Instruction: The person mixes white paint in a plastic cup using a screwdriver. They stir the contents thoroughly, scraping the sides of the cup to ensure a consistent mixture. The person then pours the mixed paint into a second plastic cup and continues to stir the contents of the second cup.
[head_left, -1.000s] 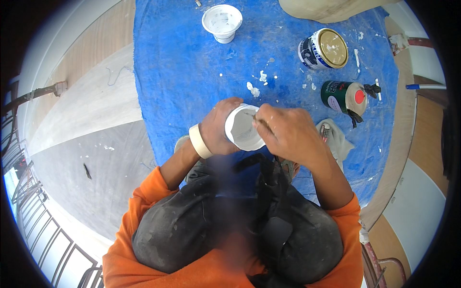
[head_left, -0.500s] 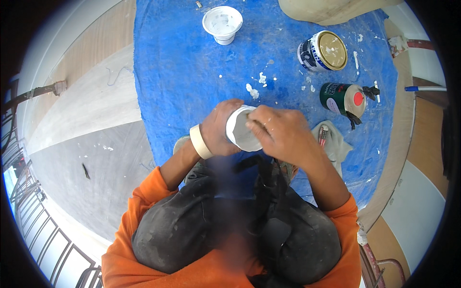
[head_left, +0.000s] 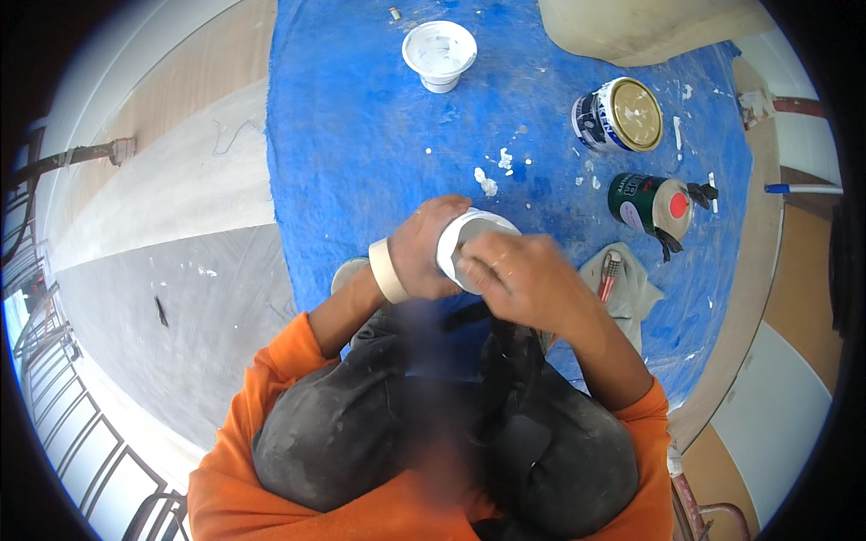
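My left hand (head_left: 428, 245) wraps around the side of a white plastic cup (head_left: 446, 242) in front of my knees. Smooth grey material (head_left: 485, 226) shows inside its rim. My right hand (head_left: 528, 281) is closed in a pinch over the cup, fingertips down inside the opening. Whatever those fingers grip, if anything, is hidden by them. A cream ring like a roll of masking tape (head_left: 388, 270) sits around my left wrist.
A blue sheet (head_left: 361, 117) spattered with white covers the floor. On it are a white tub (head_left: 439, 54), a paint can with a gold lid (head_left: 631, 115), a dark green can (head_left: 642, 204), and a grey cloth (head_left: 631, 298) with a red-handled tool (head_left: 610, 276).
The whole view has shifted slightly, so things sit lower and further right. My right fingertips have moved from the far side of the cup's opening toward its near side.
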Demonstrator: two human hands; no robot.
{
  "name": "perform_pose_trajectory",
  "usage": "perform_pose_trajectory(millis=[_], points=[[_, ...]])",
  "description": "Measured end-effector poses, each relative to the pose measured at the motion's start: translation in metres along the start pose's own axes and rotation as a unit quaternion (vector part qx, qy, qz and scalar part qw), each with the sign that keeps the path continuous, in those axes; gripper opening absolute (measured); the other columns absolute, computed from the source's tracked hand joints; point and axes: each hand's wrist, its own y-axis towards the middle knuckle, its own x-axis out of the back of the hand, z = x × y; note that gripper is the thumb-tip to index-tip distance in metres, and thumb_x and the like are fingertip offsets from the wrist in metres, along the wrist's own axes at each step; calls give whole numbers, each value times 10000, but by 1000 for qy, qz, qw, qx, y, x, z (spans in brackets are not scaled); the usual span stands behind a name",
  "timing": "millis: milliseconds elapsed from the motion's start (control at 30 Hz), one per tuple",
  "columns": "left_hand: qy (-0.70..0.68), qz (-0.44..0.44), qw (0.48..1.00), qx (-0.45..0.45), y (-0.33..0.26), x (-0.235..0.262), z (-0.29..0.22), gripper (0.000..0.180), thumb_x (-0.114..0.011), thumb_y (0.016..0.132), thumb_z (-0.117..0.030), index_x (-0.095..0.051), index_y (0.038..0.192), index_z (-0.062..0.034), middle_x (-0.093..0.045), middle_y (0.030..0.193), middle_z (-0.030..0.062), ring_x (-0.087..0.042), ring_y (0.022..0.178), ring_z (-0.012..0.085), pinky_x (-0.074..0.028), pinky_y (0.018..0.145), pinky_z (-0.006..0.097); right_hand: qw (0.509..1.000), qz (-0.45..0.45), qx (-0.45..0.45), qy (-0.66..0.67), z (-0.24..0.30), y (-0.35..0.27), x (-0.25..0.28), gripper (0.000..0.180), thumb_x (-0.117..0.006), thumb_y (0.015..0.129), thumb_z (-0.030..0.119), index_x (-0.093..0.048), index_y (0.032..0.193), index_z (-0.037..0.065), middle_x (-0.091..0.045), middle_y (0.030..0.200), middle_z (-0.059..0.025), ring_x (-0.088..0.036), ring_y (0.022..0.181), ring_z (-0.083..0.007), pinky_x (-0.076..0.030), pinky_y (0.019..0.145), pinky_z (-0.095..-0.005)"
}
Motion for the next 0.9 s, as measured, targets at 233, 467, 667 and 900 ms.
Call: perform_pose_trajectory(millis=[233,467,667,900], points=[[-96,-5,995,-31,17,-2,-3,701,-839,582,-278,-554,1174,-34,-592,1161,215,-565,1081,424,-448,950,483,1000,25,-9,-14,-3,3,6,135,-612,899,182,-587,919,50,-647,769,-199,-633,669,-416,-507,585,-488],[-105,-25,994,-33,-3,9,0,714,-815,575,-292,-558,1200,-62,-569,1183,187,-539,1102,417,-430,962,510,999,47,12,-16,1,0,-12,154,-687,827,146,-596,839,23,-611,662,-193,-619,624,-414,-481,571,-485],[-60,-79,993,-57,-9,-15,8,1002,-839,488,-285,-396,1348,-24,-488,1305,239,-491,1196,447,-414,1013,523,990,41,-104,-88,2,3,5,179,-638,886,182,-613,943,14,-652,754,-199,-648,665,-369,-487,595,-438],[-74,-68,994,-48,2,-18,4,982,-839,491,-268,-400,1338,-35,-494,1292,227,-493,1190,438,-419,998,523,993,6,-41,-108,14,8,9,243,-628,917,303,-655,975,69,-660,786,-218,-639,726,-448,-499,626,-503]])
